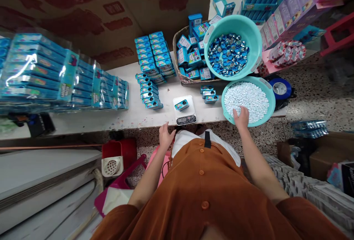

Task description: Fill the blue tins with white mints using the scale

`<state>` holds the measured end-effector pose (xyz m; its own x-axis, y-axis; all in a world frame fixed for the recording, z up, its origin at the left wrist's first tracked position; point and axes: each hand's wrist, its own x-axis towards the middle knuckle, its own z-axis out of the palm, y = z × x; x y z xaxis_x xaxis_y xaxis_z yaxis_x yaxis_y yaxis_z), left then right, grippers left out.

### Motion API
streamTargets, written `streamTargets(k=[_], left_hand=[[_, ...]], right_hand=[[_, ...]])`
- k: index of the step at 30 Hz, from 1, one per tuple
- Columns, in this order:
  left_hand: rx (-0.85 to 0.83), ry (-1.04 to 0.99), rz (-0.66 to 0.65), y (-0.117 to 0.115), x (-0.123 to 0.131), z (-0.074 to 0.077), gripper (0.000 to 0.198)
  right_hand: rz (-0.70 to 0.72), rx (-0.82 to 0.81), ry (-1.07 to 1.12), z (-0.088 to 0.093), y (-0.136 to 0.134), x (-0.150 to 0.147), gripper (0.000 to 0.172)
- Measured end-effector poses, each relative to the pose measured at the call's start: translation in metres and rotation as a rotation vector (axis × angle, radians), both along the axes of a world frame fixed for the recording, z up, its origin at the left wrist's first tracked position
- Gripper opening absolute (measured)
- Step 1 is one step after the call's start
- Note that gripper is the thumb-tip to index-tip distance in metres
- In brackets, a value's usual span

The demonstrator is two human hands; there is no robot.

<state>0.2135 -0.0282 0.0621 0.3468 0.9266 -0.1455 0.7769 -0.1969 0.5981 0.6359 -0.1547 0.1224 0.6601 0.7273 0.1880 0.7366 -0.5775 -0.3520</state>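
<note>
Two hands, grip state:
- Right hand [241, 118]: open, fingers loosely curved, fingertips [235, 112] resting in the white tablets [247, 99]. You cannot tell whether any tablets lie under the palm.
- Left hand [166, 136]: open, fingers spread, holding nothing, at the front edge of the white table [132, 116], near the digital scale [184, 110].

Tablet location: heaped in the teal basin [272, 101], at the right end of the table, overhanging its front edge.

Scale load: one blue tin [181, 105] lies on the platform, center of the frame.

Adjacent container: the larger teal tub [235, 22] stands just above the basin, filled with round blue and silver caps [228, 54], and leans on the wicker basket [177, 53] of blue tins.

Tin stock: stacked blue tins [151, 51] stand left of the basket; a row of blue tins [148, 90] lies left of the scale; three blue tins [208, 94] lie between the scale and the basin.

Upper left: shrink-wrapped blue packs [35, 70] lie on the table.

Right of the basin: a roll of blue tape [280, 88] sits on the terrazzo floor [312, 103].
</note>
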Motion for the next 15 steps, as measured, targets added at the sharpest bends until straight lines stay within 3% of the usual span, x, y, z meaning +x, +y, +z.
streamTargets(k=[6,15], left_hand=[[0.024,0.006,-0.005,-0.009,-0.008,0.002,0.052],[0.035,0.020,-0.049,-0.006,-0.005,0.008,0.051]], right_hand=[[-0.031,-0.124,-0.050,-0.016,0.020,0.002,0.056],[-0.010,-0.211,0.137,-0.010,0.024,0.026,0.032]])
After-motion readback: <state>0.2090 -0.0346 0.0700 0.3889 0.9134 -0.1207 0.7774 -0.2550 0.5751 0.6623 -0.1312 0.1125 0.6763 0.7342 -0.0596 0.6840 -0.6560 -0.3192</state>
